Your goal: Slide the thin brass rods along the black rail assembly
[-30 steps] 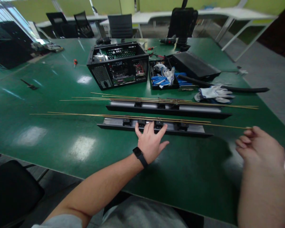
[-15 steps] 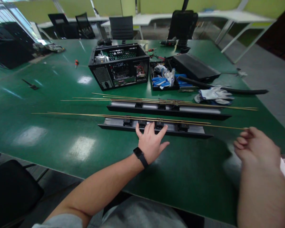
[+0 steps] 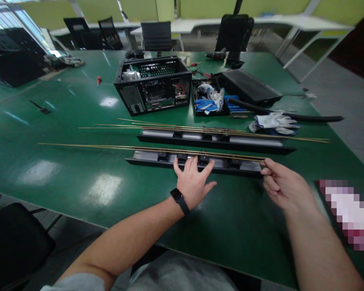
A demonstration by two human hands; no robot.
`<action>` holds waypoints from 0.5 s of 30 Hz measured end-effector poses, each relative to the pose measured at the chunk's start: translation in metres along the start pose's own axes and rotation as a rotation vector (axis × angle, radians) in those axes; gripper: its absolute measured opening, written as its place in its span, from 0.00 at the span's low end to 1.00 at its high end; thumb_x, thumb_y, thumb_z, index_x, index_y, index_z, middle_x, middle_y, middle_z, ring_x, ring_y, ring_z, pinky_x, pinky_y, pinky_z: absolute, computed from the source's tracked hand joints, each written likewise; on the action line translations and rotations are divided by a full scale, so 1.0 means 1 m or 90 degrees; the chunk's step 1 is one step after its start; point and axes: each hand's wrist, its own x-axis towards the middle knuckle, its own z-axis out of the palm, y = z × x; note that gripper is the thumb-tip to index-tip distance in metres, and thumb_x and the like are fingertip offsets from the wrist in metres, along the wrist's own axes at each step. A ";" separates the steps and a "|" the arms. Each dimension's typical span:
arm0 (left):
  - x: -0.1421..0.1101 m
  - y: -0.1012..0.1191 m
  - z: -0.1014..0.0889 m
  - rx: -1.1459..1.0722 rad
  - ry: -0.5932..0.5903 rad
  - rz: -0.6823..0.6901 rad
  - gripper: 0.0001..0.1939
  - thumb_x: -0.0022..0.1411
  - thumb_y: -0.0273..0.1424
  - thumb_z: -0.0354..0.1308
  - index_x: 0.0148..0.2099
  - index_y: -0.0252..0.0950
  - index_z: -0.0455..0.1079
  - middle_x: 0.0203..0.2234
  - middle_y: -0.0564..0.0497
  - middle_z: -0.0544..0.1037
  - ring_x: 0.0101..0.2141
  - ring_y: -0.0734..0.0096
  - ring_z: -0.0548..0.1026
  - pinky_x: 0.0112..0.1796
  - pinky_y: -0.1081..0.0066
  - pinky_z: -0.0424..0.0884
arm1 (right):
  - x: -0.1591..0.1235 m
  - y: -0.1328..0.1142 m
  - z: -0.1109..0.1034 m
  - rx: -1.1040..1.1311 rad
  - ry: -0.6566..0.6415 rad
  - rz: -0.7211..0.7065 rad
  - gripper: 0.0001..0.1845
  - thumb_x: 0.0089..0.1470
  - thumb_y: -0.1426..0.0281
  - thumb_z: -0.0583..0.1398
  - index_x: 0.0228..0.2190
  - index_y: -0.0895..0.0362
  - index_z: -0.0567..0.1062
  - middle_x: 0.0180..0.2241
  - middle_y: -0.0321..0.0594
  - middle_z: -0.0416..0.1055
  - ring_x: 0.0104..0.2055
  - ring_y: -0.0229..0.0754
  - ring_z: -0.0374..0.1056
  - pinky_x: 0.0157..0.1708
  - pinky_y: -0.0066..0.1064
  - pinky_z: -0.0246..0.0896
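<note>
My left hand [image 3: 194,184] rests with spread fingers on the near black rail [image 3: 151,162]; its fingertips touch the rail around the dark blocks [image 3: 182,157] inside. Thin brass-coloured rods [image 3: 109,146] run lengthwise above this rail and stick out far to the left. At the rail's right end my right hand [image 3: 282,184] is closed, thumb and forefinger pinching the end of a rod; whether it grips one or more I cannot tell. Behind lies a second black rail [image 3: 261,148] with several more brass-coloured rods [image 3: 306,139] across it.
An open black computer case [image 3: 153,87] stands behind the rails. Beside it are a black tray of blue-and-white gloves [image 3: 210,101], a dark panel [image 3: 250,85], a black strip [image 3: 315,117] and another glove pair [image 3: 274,122]. A pixelated patch covers something at right.
My right hand has moved left to the rail's end, and the rod in it has slid left. The near rods' left ends now lie closer together. My left hand has stayed put.
</note>
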 end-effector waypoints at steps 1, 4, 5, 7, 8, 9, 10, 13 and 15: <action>0.000 0.000 0.000 0.001 0.000 -0.001 0.34 0.74 0.51 0.67 0.77 0.56 0.70 0.72 0.34 0.74 0.72 0.39 0.69 0.71 0.20 0.50 | -0.001 0.000 0.001 -0.002 -0.001 0.003 0.09 0.63 0.74 0.69 0.31 0.58 0.76 0.22 0.36 0.73 0.09 0.28 0.50 0.07 0.20 0.42; -0.001 0.001 0.000 0.001 -0.001 -0.003 0.34 0.73 0.51 0.68 0.77 0.56 0.70 0.72 0.34 0.73 0.72 0.39 0.69 0.71 0.19 0.50 | -0.003 0.001 0.004 -0.002 -0.018 0.005 0.10 0.65 0.74 0.69 0.31 0.57 0.75 0.23 0.36 0.74 0.10 0.28 0.49 0.07 0.20 0.42; -0.001 0.001 0.000 -0.001 -0.003 -0.003 0.34 0.74 0.51 0.68 0.77 0.56 0.70 0.72 0.34 0.73 0.72 0.39 0.69 0.71 0.19 0.50 | -0.003 0.002 0.004 -0.002 -0.026 0.006 0.10 0.65 0.73 0.69 0.32 0.56 0.75 0.23 0.36 0.74 0.10 0.28 0.49 0.07 0.20 0.42; -0.001 0.001 0.000 -0.005 -0.006 -0.001 0.34 0.74 0.51 0.68 0.77 0.55 0.70 0.72 0.33 0.73 0.72 0.40 0.69 0.71 0.19 0.49 | -0.002 0.004 0.003 -0.004 -0.036 0.019 0.10 0.65 0.71 0.70 0.33 0.56 0.75 0.23 0.34 0.74 0.11 0.28 0.48 0.07 0.20 0.42; 0.000 0.001 0.000 -0.007 -0.006 -0.001 0.34 0.74 0.51 0.68 0.77 0.55 0.70 0.72 0.33 0.73 0.72 0.40 0.69 0.71 0.19 0.49 | -0.001 0.005 0.003 -0.006 -0.040 0.027 0.10 0.64 0.70 0.71 0.33 0.55 0.75 0.23 0.33 0.74 0.11 0.28 0.48 0.08 0.20 0.42; 0.000 0.001 0.000 -0.009 -0.007 -0.001 0.34 0.74 0.51 0.68 0.77 0.55 0.70 0.72 0.33 0.73 0.72 0.40 0.69 0.71 0.19 0.49 | -0.001 0.005 0.002 -0.007 -0.045 0.032 0.11 0.64 0.69 0.72 0.34 0.55 0.75 0.23 0.33 0.73 0.11 0.27 0.48 0.08 0.20 0.41; 0.000 0.001 -0.001 -0.010 -0.007 -0.002 0.33 0.74 0.50 0.68 0.77 0.55 0.70 0.72 0.32 0.73 0.72 0.40 0.69 0.71 0.19 0.49 | 0.000 0.006 0.001 -0.007 -0.049 0.034 0.12 0.63 0.69 0.73 0.34 0.55 0.75 0.23 0.32 0.73 0.11 0.27 0.48 0.08 0.20 0.41; 0.000 0.001 -0.001 -0.009 -0.006 -0.002 0.33 0.74 0.50 0.68 0.77 0.55 0.71 0.72 0.32 0.74 0.72 0.40 0.69 0.71 0.19 0.50 | 0.002 0.006 0.000 -0.002 -0.057 0.029 0.12 0.63 0.69 0.73 0.34 0.54 0.75 0.24 0.30 0.72 0.12 0.27 0.48 0.09 0.19 0.41; -0.001 0.001 -0.001 -0.007 -0.005 0.000 0.33 0.74 0.50 0.67 0.77 0.55 0.71 0.72 0.32 0.74 0.72 0.41 0.69 0.71 0.19 0.50 | 0.002 0.004 -0.001 0.006 -0.049 0.022 0.10 0.64 0.71 0.71 0.33 0.55 0.75 0.24 0.30 0.70 0.13 0.27 0.48 0.09 0.19 0.42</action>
